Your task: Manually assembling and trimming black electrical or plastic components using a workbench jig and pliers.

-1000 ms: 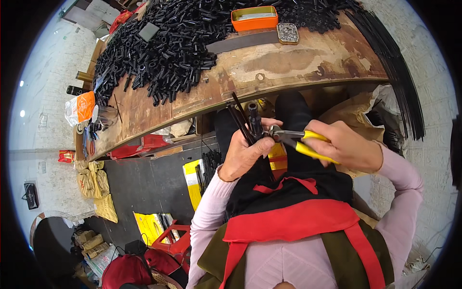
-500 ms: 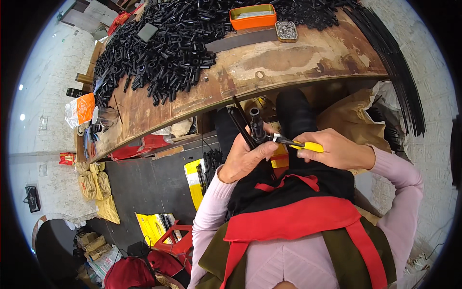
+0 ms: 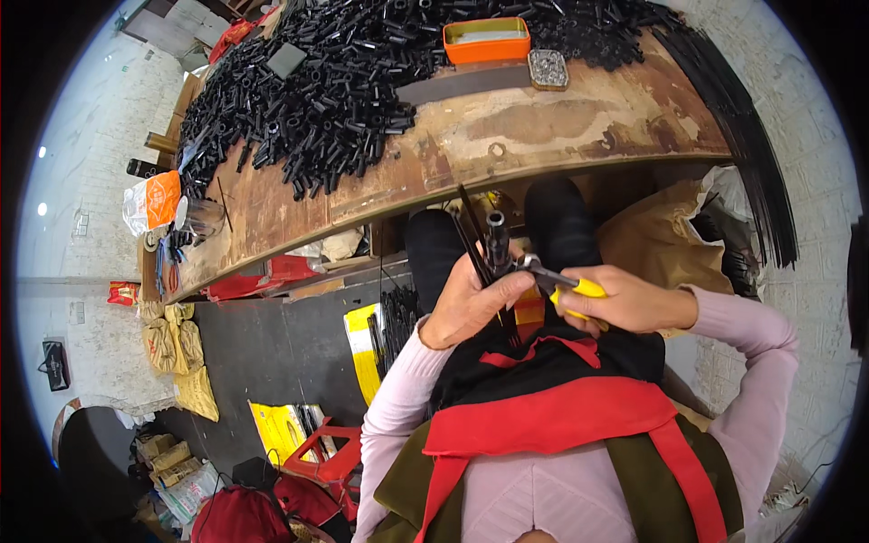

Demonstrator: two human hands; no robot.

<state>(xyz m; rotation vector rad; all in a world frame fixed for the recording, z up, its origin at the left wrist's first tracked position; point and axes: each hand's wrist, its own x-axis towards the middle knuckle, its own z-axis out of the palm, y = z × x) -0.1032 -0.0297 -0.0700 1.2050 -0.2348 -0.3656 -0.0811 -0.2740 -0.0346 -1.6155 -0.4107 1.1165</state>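
Above my lap, my left hand (image 3: 459, 309) is closed around a black tubular part (image 3: 497, 239) with an open round end facing up. A few thin black rods (image 3: 469, 217) are gripped in the same hand and slant up past its fingers. From the right, my right hand (image 3: 629, 297) grips yellow-handled pliers (image 3: 590, 288). Their metal jaws reach the tubular part beside my left thumb; what lies between the jaws is too small to make out.
A wooden workbench (image 3: 534, 118) curves ahead, bearing a heap of black tubular parts (image 3: 326, 118), an orange tin (image 3: 487, 52) and a small box of metal bits (image 3: 548, 70). Long black rods (image 3: 756, 154) overhang its right end. A red stool (image 3: 326, 457) stands at lower left.
The pliers' handles have spread apart and the tool has turned in my right hand. Both hands have shifted slightly, still holding the same things.
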